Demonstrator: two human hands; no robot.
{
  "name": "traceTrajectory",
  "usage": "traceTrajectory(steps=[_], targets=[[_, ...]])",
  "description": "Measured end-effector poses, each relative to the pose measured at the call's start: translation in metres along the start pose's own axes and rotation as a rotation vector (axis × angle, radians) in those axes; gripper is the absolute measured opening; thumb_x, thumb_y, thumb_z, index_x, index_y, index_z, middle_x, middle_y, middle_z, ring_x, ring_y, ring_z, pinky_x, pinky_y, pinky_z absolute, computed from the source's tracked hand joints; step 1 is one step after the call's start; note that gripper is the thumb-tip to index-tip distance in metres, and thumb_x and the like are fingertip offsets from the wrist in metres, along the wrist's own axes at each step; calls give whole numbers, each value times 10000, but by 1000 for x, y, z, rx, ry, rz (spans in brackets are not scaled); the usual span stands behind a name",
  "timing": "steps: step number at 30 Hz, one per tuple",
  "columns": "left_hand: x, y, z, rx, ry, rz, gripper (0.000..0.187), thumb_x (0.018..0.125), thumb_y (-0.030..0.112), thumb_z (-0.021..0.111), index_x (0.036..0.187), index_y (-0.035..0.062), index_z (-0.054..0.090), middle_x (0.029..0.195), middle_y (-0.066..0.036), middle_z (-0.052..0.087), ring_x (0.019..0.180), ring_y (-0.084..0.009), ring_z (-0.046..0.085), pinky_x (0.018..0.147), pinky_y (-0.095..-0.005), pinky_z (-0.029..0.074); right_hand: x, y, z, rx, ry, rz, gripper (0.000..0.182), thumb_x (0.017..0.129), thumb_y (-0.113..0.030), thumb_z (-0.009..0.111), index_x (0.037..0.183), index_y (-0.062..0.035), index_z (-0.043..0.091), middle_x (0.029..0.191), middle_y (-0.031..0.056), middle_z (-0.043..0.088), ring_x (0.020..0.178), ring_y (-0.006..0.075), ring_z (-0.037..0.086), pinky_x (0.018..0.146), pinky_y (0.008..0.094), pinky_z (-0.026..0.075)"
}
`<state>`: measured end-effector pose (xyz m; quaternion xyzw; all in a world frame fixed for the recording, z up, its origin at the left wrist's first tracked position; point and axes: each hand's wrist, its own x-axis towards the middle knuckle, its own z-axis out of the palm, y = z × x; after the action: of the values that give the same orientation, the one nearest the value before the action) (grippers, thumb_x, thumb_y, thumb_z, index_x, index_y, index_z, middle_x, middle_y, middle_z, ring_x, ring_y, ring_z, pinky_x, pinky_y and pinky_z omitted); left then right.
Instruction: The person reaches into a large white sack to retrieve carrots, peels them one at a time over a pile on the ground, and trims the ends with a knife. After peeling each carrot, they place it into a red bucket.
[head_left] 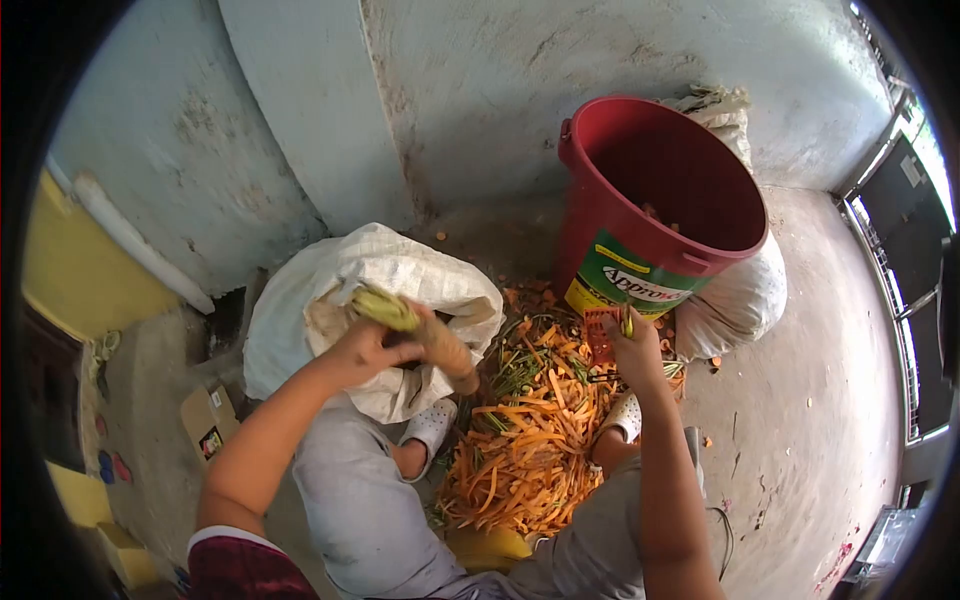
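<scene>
My left hand is closed around an unpeeled carrot with cut green stems at its upper end. The carrot tilts down to the right, blurred by motion, in front of the mouth of a white woven sack. My right hand is closed on a small tool with a yellow-green part; I cannot tell its exact kind. Beside those fingers is a red-orange slotted piece. Between my feet lies a heap of orange carrot peelings mixed with green stem scraps.
A tall red bucket with a green and yellow label stands behind the heap. White sacks lean beside it at the right. A pale wall rises behind. Left of my leg is a cardboard piece. Scraps dot the concrete floor.
</scene>
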<state>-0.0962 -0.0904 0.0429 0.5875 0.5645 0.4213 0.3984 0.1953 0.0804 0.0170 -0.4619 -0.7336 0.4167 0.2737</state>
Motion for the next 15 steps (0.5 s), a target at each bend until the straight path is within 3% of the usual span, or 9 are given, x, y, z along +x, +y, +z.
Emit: traceTrajectory(steps=[3, 4, 5, 6, 7, 9, 11, 12, 15], targets=[[11, 21, 12, -591, 303, 248, 484, 780, 335, 583, 1166, 116, 389, 1097, -97, 465, 1045, -244, 464, 920, -374, 355, -10, 6, -5, 125, 84, 61, 277, 814, -147, 526, 1028, 30, 511, 845, 122, 590, 728, 190, 517, 679, 297, 386], [23, 42, 32, -910, 312, 316, 628, 741, 457, 568, 1225, 147, 316, 1113, -85, 469, 1096, -290, 428, 909, -432, 362, -13, 8, -5, 254, 115, 87, 268, 818, -154, 526, 1018, 24, 516, 843, 100, 585, 733, 171, 508, 678, 286, 383], [33, 40, 48, -1184, 255, 288, 677, 705, 515, 559, 1230, 175, 301, 1127, -65, 468, 1095, -328, 426, 895, -471, 361, -16, 12, -4, 381, 144, 113, 259, 822, -161, 526, 1008, 19, 522, 841, 78, 580, 739, 152, 500, 677, 276, 381], [40, 28, 64, -1267, 123, 246, 660, 687, 537, 556, 1198, 184, 332, 1141, -44, 465, 1072, -336, 446, 895, -471, 357, -20, 15, -4, 505, 171, 140, 250, 827, -168, 526, 999, 14, 528, 840, 56, 575, 744, 133, 491, 676, 265, 378], [46, 21, 83, -1364, 153, 112, 594, 712, 499, 567, 1156, 164, 362, 1102, -74, 473, 1013, -335, 486, 878, -466, 378, -25, 17, -3, 514, 181, 147, 228, 830, -163, 520, 981, 6, 538, 833, 47, 576, 735, 122, 501, 668, 259, 386], [56, 1, 107, -1349, 293, -103, 517, 744, 435, 583, 1101, 114, 393, 1026, -101, 490, 964, -318, 506, 847, -453, 407, -35, 17, 6, 533, 208, 166, 189, 836, -154, 509, 946, -9, 560, 819, 27, 576, 715, 101, 521, 653, 249, 403], [61, -14, 118, -1415, 421, -398, 418, 775, 374, 581, 1009, 60, 435, 883, -105, 525, 839, -263, 550, 745, -400, 462, -33, 17, 5, 488, 148, 155, 178, 837, -155, 508, 911, -6, 570, 773, 25, 571, 669, 97, 523, 608, 245, 415], [67, -20, 118, -1303, 424, -516, 367, 784, 363, 578, 928, 47, 460, 777, -91, 548, 720, -203, 563, 646, -343, 475, -31, 15, 3, 433, 123, 163, 178, 838, -156, 506, 905, -5, 572, 762, 26, 570, 652, 97, 524, 587, 245, 420], [71, -27, 114, -1059, 143, -638, 391, 768, 416, 574, 903, 66, 467, 807, -85, 536, 737, -179, 552, 646, -320, 475, -27, 1, 1, 402, -36, 296, 189, 839, -170, 501, 892, -5, 575, 743, 41, 578, 579, 111, 523, 506, 259, 426]])
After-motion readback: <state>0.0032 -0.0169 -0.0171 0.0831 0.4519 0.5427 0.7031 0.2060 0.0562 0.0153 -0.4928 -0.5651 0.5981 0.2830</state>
